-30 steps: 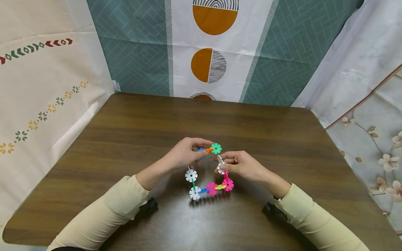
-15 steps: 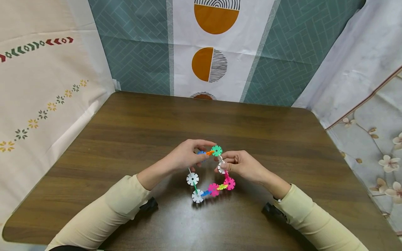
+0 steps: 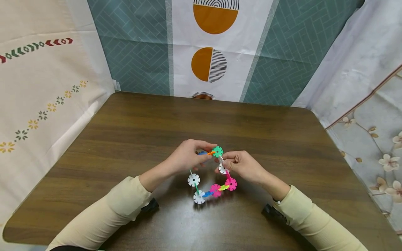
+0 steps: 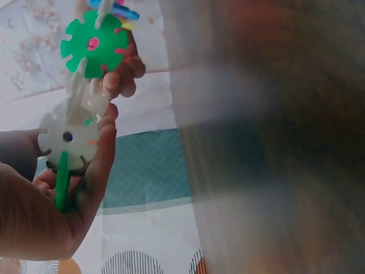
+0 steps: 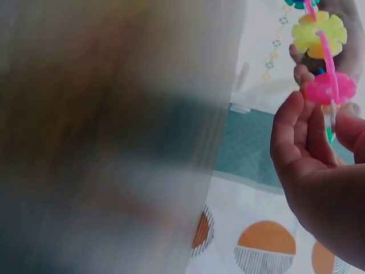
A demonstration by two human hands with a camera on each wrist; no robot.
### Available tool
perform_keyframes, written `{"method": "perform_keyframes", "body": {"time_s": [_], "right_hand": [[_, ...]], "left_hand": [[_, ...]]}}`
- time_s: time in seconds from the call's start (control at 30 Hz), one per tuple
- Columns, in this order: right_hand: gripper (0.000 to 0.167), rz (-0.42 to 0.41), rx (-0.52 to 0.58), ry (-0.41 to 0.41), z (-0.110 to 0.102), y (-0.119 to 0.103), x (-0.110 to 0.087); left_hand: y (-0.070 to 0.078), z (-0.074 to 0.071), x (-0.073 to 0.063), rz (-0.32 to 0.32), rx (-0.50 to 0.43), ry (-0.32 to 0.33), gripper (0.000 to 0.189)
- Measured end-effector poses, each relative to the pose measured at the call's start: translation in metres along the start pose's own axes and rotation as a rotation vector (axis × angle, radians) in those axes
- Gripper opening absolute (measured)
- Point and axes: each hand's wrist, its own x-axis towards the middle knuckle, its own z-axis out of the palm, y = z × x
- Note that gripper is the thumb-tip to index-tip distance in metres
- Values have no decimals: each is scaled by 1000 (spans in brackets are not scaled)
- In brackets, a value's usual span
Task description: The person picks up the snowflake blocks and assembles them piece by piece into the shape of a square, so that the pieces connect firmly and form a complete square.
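Notched plastic discs, joined edge to edge in several colours, form a loop between my two hands in the head view. My left hand (image 3: 188,157) pinches the upper left stretch, by a blue disc (image 3: 202,153) and an orange disc (image 3: 211,153). At its fingertips is a green disc (image 3: 217,151). My right hand (image 3: 243,165) holds a white disc (image 3: 221,159) between thumb and fingers, its upper end right at the green disc's edge. Below hang another white disc (image 3: 223,169), a pink disc (image 3: 231,184) and a yellow disc (image 3: 224,187). Fingers partly hide the joined pieces.
The loop's lower side, with a white disc (image 3: 199,197) at its corner, is close over the brown wooden table (image 3: 141,122). A patterned cloth (image 3: 135,48) hangs behind the table, with further cloths at both sides. Each wrist wears a dark camera.
The green disc has come down and right with my left hand, closing the gap to the white disc in my right hand. The loop's lower side has shifted slightly right and nearer me.
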Motion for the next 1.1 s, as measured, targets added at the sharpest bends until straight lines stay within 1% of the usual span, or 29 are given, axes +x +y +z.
{"method": "perform_keyframes", "body": {"time_s": [0.2, 0.33, 0.43, 0.53, 0.63, 0.83, 0.97, 1.1], "right_hand": [[30, -16, -46, 41, 5, -2, -1], [27, -18, -74, 55, 6, 0, 0], [26, -20, -54, 74, 7, 0, 0], [26, -24, -16, 87, 7, -1, 0], [26, -25, 5, 74, 8, -2, 0], [24, -39, -10, 78, 9, -3, 1], [25, -42, -29, 81, 9, -4, 1], [25, -45, -29, 57, 8, -4, 2]], "left_hand": [[1, 4, -1, 0, -35, 41, 42], [4, 6, -1, -5, -83, 19, 43], [7, 5, -2, -6, -114, 0, 44], [8, 2, -3, 3, -120, -6, 44], [8, -1, -4, 2, -109, -18, 43], [5, -1, -4, 23, -79, -13, 41], [2, 1, -5, 32, -96, -20, 39], [1, 0, -6, 39, -107, -29, 39]]}}
